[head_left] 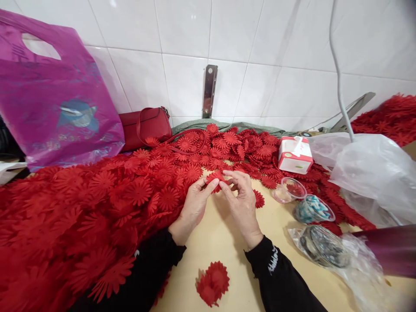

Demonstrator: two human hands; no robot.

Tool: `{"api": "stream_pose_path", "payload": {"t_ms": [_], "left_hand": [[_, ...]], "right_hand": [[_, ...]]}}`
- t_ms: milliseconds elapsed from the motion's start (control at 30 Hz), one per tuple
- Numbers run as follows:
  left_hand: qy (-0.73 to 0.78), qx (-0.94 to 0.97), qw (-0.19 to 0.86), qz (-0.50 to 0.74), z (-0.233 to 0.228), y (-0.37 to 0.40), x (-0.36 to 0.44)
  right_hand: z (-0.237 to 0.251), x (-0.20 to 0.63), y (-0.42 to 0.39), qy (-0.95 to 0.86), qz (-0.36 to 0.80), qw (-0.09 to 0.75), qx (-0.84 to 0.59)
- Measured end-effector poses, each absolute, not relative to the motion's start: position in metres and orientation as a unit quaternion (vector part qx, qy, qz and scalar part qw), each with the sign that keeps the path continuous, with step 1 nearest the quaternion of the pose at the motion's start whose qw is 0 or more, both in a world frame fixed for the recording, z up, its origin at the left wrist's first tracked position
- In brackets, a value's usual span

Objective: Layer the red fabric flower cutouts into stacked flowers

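Over the middle of the table, my left hand [191, 206] and my right hand [241, 203] come together on a red fabric flower [216, 175]. Thumbs and fingertips of both hands pinch it, hiding part of its petals. A large heap of similar red flowers [136, 190] spreads to the left and behind my hands. One small red flower [258, 199] lies just right of my right hand. Nearer to me, a pair of overlapping red flowers [212, 284] rests on the pale table [217, 236].
A purple bag [61, 86] and a red handbag [146, 128] stand at the back left. On the right are a tissue pack [295, 155], a clear cup [288, 190], a cup of blue-and-white pieces [312, 209], a plastic-wrapped round container [325, 245] and a white plastic bag [377, 169].
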State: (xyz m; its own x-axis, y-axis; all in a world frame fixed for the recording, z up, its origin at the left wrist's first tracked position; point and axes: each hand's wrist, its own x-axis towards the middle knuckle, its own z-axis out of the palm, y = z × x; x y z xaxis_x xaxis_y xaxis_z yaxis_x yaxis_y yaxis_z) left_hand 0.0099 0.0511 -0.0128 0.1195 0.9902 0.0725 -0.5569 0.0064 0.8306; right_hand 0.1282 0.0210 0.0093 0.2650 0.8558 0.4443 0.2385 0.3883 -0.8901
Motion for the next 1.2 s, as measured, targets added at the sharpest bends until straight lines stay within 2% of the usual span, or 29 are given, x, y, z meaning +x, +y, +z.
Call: {"api": "stream_pose_path", "payload": {"t_ms": [100,267,367,600,1200], "left_hand": [[0.294,0.357,0.659,0.593,-0.011,0.049,0.009],[0.286,0.292,0.701,0.584,-0.002,0.042,0.011],[0.278,0.27,0.711,0.586,0.0,0.041,0.013],[0.289,0.286,0.685,0.605,-0.007,0.048,0.012],[0.286,0.32,0.664,0.612,0.003,0.043,0.013]], "right_hand": [[0.009,0.129,0.023,-0.542,0.27,0.622,-0.496],[0.001,0.138,0.032,-0.416,0.291,0.713,-0.485],[0.001,0.141,0.035,-0.387,0.323,0.732,-0.457],[0.009,0.137,0.032,-0.389,0.406,0.705,-0.431],[0.002,0.14,0.029,-0.459,0.346,0.665,-0.477]]}}
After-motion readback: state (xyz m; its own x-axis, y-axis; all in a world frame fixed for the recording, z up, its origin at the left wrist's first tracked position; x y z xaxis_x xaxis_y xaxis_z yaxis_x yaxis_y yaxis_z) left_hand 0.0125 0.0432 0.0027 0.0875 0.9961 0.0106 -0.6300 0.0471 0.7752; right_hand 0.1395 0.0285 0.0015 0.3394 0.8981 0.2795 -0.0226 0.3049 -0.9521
